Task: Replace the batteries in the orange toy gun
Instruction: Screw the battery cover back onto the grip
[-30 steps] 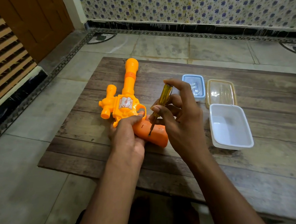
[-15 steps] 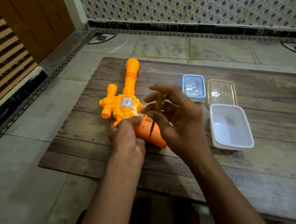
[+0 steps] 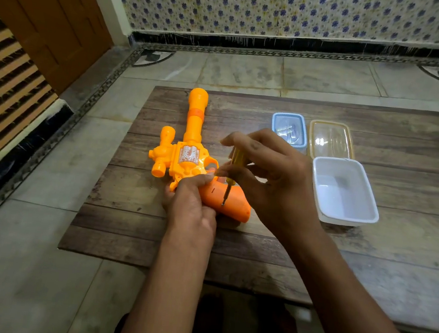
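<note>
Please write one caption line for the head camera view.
Left hand steadies orange plastic toy gun; right hand holds yellow-handled screwdriver on its grip.

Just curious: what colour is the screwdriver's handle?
Translucent yellow screwdriver handle, clearest in the head view.

- 2 forearms enter from the lower edge, both bare from wrist to frame border; no sleeve shows on either.
- Left hand (image 3: 193, 205): bare, with no ring, watch or glove visible.
- Right hand (image 3: 275, 179): bare, likewise without ring, band or glove; short fingernails show on its upper fingers (image 3: 254, 144).
- Between the forearms, at bottom centre, dark clothing shows, detail too dim to tell.
</note>
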`<state>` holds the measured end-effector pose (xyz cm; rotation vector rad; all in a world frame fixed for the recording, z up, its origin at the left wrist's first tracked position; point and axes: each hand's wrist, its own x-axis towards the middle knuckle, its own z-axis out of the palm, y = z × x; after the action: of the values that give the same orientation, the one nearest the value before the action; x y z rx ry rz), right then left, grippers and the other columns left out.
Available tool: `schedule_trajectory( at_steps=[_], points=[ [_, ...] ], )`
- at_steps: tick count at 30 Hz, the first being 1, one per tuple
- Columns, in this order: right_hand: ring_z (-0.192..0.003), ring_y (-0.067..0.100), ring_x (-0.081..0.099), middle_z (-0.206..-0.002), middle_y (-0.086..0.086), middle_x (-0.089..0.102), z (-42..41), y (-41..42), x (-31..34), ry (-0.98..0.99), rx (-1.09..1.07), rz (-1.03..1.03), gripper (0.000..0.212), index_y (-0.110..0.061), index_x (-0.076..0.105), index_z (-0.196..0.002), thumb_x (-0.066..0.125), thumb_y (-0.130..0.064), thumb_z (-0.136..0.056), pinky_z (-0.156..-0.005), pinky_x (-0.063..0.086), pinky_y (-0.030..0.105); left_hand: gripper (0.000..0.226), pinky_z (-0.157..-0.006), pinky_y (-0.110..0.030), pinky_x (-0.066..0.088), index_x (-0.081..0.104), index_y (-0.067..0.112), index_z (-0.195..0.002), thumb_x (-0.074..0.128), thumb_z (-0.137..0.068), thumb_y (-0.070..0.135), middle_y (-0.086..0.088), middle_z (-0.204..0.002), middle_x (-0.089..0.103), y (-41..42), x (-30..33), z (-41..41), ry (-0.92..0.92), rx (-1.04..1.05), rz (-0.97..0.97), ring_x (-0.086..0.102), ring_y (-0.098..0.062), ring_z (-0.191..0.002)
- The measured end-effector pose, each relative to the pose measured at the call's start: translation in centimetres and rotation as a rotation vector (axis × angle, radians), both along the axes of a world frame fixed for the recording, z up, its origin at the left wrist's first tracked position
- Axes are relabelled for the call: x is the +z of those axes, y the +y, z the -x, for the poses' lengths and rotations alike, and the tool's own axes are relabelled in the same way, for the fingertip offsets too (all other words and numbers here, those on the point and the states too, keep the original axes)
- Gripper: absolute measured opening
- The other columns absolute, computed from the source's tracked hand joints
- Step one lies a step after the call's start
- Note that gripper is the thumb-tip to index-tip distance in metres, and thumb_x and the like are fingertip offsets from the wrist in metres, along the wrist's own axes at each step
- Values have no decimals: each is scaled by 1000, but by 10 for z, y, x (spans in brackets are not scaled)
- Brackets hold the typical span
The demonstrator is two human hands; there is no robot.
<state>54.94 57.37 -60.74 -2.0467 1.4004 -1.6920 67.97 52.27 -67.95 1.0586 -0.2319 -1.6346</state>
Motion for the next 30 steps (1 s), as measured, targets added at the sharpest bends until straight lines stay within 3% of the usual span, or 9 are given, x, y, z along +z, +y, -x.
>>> schedule_trajectory(
  at_steps=[3, 6, 10, 14, 19, 23, 26, 28, 30],
  points=[
    [-97, 21, 73, -108, 11, 70, 2, 2, 1, -78, 96, -47, 27, 2, 71, -119, 66, 5, -92, -79, 62, 35, 121, -88, -86, 44, 64, 26, -137, 91, -20, 11, -17, -124, 76, 1, 15, 5, -20, 5, 9, 74, -48, -107],
    [-100, 16, 75, -112, 11, 70, 3, 3, 5, -94, 163, -98, 33, 4, 71, -118, 64, 18, -89, -83, 62, 31, 112, -89, -86, 44, 63, 26, -138, 86, -29, 14, -16, -124, 76, 3, 21, 7, -42, 12, -5, 74, -46, -108],
    [-90, 13, 71, -97, 9, 69, 0, 2, 6, 41, 29, -2, 29, -1, 75, -111, 75, 9, -84, -75, 60, 27, 114, -87, -88, 43, 66, 25, -136, 86, -24, 17, -14, -126, 75, 1, 15, 6, -49, 41, -8, 72, -46, -112],
    [-92, 16, 71, -100, 9, 69, 1, 3, 6, 18, 47, -2, 26, -1, 74, -114, 76, -3, -88, -76, 61, 27, 117, -87, -87, 44, 67, 28, -132, 89, -18, 17, -14, -127, 74, 0, 13, 6, -47, 43, -14, 72, -47, -112],
    [-108, 17, 74, -121, 13, 70, 7, 5, 7, -128, 231, -146, 45, 5, 68, -123, 57, 27, -85, -89, 62, 35, 109, -92, -84, 45, 66, 20, -135, 86, -28, 12, -19, -120, 77, 0, 21, 8, -46, 32, -4, 75, -47, -106],
    [-94, 11, 73, -106, 5, 71, 7, 3, 8, -4, 118, -61, 28, -2, 73, -114, 72, 9, -88, -78, 61, 25, 112, -95, -81, 46, 66, 23, -134, 85, -25, 13, -15, -124, 76, 0, 16, 8, -55, 75, -8, 73, -45, -111],
    [-85, 16, 69, -99, 7, 71, 4, 2, 7, 67, 52, 6, 21, -1, 74, -111, 76, -4, -90, -75, 58, 25, 112, -91, -85, 43, 65, 28, -135, 85, -25, 13, -14, -129, 74, 0, 19, 7, -64, 62, -31, 71, -46, -113],
    [-93, 16, 71, -106, 10, 72, 1, 1, 6, 45, 96, 20, 17, 2, 74, -111, 68, -3, -96, -81, 57, 28, 101, -88, -85, 45, 64, 30, -136, 82, -38, 12, -13, -127, 74, 3, 22, 7, -71, 45, -22, 72, -45, -112],
    [-104, 19, 73, -115, 14, 72, 1, 1, 6, -37, 189, -27, 21, 7, 72, -114, 61, 6, -96, -87, 60, 38, 101, -88, -83, 47, 64, 31, -135, 84, -37, 14, -11, -126, 75, 5, 23, 7, -88, 39, -28, 72, -44, -112]
  ],
)
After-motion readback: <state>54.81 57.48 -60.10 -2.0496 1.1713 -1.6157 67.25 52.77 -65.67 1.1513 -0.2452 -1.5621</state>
